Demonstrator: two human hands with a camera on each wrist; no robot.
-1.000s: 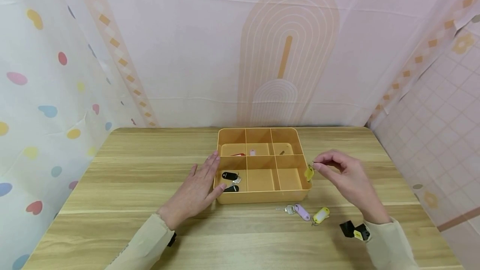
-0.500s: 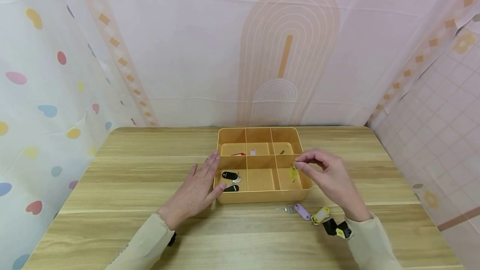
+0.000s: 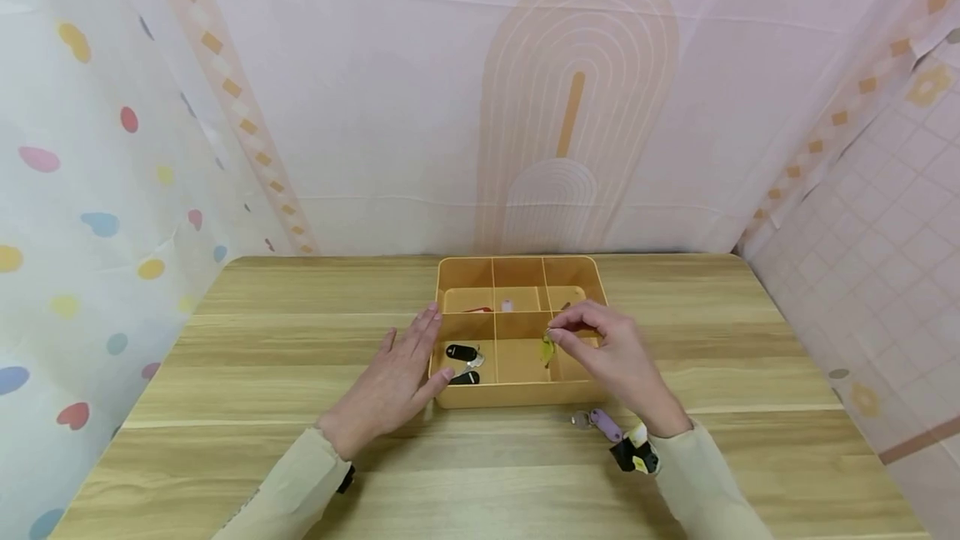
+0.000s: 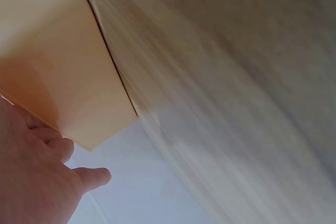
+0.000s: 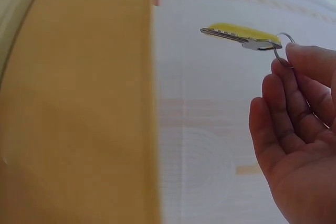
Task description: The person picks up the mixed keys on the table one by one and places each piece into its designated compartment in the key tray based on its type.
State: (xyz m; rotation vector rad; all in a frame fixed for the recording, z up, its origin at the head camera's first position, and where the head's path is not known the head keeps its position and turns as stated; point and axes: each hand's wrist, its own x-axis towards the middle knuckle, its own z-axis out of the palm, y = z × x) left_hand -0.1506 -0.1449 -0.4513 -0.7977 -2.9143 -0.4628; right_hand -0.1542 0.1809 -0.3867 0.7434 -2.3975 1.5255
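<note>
My right hand [image 3: 615, 357] pinches the ring of a key with a yellow tag [image 3: 547, 350] between thumb and fingertips, over the front row of a divided orange-yellow box [image 3: 517, 396]. The right wrist view shows the key [image 5: 257, 43] hanging beside its tag [image 5: 245, 30] from the metal ring. At the box's left side rests my left hand [image 3: 386, 394], fingers straight along the wall and thumb at the front corner. Inside the front left compartment lie keys with black tags [image 3: 461, 352]. A red tag [image 3: 477, 309] and a pale pink tag [image 3: 507, 306] show in the back row.
In front of the box, on the wooden table [image 3: 480, 473], lies a key with a lilac tag [image 3: 606, 424]. Beside it a yellow tag [image 3: 638, 434] is partly covered by the black device on my right wrist. A patterned curtain [image 3: 375, 107] hangs behind the table.
My right hand has moved left with the yellow-tagged key, from outside the box's right side to above its front middle and right compartments. The left hand stays in place.
</note>
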